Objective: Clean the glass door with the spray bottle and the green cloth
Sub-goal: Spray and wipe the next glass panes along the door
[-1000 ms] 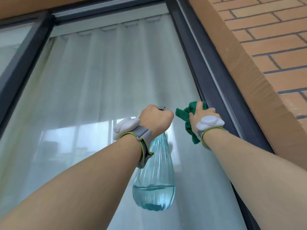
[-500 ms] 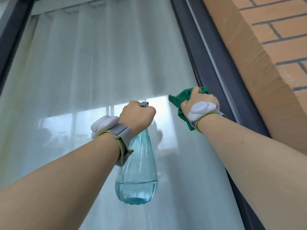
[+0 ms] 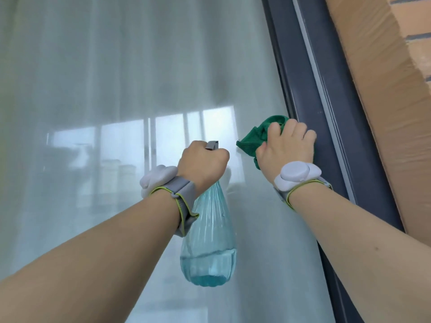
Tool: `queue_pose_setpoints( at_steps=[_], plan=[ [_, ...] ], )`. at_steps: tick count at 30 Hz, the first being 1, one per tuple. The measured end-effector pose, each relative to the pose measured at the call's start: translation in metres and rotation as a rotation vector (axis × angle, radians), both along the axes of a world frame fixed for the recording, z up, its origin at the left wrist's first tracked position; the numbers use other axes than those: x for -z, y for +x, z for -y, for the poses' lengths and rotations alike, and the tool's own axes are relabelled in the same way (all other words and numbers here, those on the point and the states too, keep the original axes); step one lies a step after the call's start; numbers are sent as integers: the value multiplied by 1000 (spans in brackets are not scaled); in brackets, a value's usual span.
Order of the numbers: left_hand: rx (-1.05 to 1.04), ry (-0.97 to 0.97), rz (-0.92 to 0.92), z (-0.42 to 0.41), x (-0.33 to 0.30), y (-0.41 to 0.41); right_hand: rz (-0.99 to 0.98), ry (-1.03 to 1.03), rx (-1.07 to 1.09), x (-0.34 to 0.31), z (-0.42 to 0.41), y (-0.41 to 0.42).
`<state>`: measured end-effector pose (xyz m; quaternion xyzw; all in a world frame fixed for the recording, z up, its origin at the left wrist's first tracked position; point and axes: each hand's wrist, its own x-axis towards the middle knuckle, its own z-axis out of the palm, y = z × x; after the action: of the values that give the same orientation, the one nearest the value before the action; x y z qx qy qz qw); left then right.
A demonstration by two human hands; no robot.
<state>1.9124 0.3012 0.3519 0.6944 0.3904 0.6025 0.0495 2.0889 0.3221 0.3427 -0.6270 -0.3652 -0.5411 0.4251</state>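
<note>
— What has been moved since half a second ago?

— Both hands have been carried rightward across the view, the right one the farther, so that its knuckles are now seen against the dark door frame (image 3: 310, 94); the top of the pane has been lost from view, and the brick wall (image 3: 382, 94) has been cut down to a strip at the right edge.

— How is the grip of each hand described?

— The left hand (image 3: 202, 163) is closed into a fist around the neck of the spray bottle (image 3: 210, 243); only the grey tip of the sprayer head is seen above the knuckles; the bottle is hung downward from the fist, clear blue, ribbed, with liquid settled in its lowest part. The right hand (image 3: 288, 145) is curled over the green cloth (image 3: 254, 141); the cloth is bunched under the palm and fingers and is pressed against the glass door (image 3: 116, 113) just beside the frame; part of it is left showing to the left of and above the fingers.

— And the rest?

— A white pod on a grey strap (image 3: 182, 201) is worn on each wrist; pale curtains are seen behind the glass, and bright windows are reflected in it.
</note>
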Motion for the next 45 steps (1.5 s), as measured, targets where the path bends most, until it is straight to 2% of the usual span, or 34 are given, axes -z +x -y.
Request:
queue_pose_setpoints(
  at_steps=[4, 15, 24, 26, 31, 33, 39, 45],
  plan=[
    [37, -25, 19, -6, 6, -3, 11, 108, -29, 18, -4, 6],
    [101, -19, 24, -7, 18, -40, -212, 66, -11, 21, -10, -28],
    [53, -11, 76, -3, 16, -115, -115, 23, -32, 30, -21, -130],
    [28, -21, 87, -5, 17, -134, -133, 2, -35, 27, -21, -129],
    [-7, -29, 142, -18, 23, -196, -115, 138, -34, 30, -32, -142],
    [-19, -31, 139, -22, 28, -207, -113, 131, -32, 32, -37, -155],
    [-25, -24, 129, -33, 38, -271, -85, 84, -15, 34, -48, -252],
    [-18, -16, 132, -43, 45, -349, 22, 79, -52, 47, -62, -361]
  ],
)
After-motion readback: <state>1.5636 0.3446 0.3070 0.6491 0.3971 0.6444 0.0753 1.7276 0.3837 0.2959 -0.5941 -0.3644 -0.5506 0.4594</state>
